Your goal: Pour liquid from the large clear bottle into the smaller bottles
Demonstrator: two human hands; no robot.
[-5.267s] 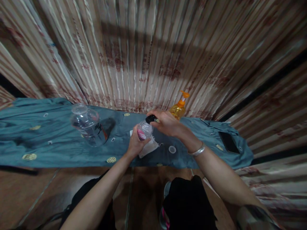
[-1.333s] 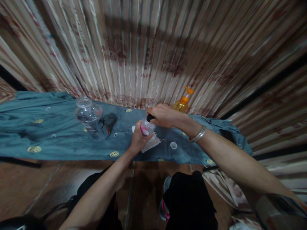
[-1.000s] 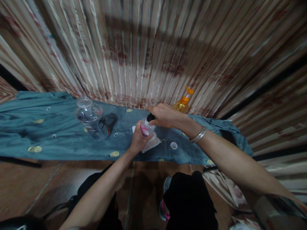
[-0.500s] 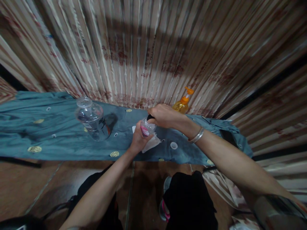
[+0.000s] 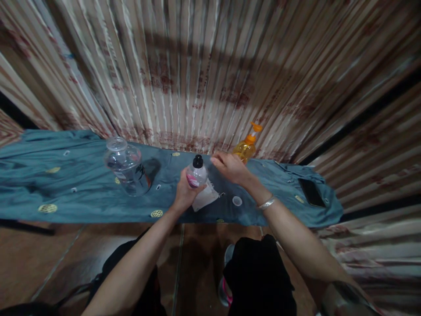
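My left hand (image 5: 188, 189) is wrapped round a small clear bottle (image 5: 196, 174) with a pink label and a black cap (image 5: 198, 161). The bottle stands roughly upright over a white cloth or pouch (image 5: 205, 198). To its right, apart from the cap, is my right hand (image 5: 228, 166), fingers curled in and nothing seen in them. Just behind that hand stands a pump bottle (image 5: 245, 150) of yellow liquid with an orange pump head, its lower part partly hidden. A small round whitish lid (image 5: 237, 201) lies nearer me.
On the left of the teal-clothed table (image 5: 82, 175) stands a large clear plastic jar (image 5: 126, 169). A black phone (image 5: 311, 192) lies near the right end. A pleated curtain (image 5: 184, 79) hangs along the table's back edge. My legs are below the front edge.
My right hand has let go of the black cap and moved right, away from the bottle. The cap is now in plain sight on the bottle, still in my left hand.
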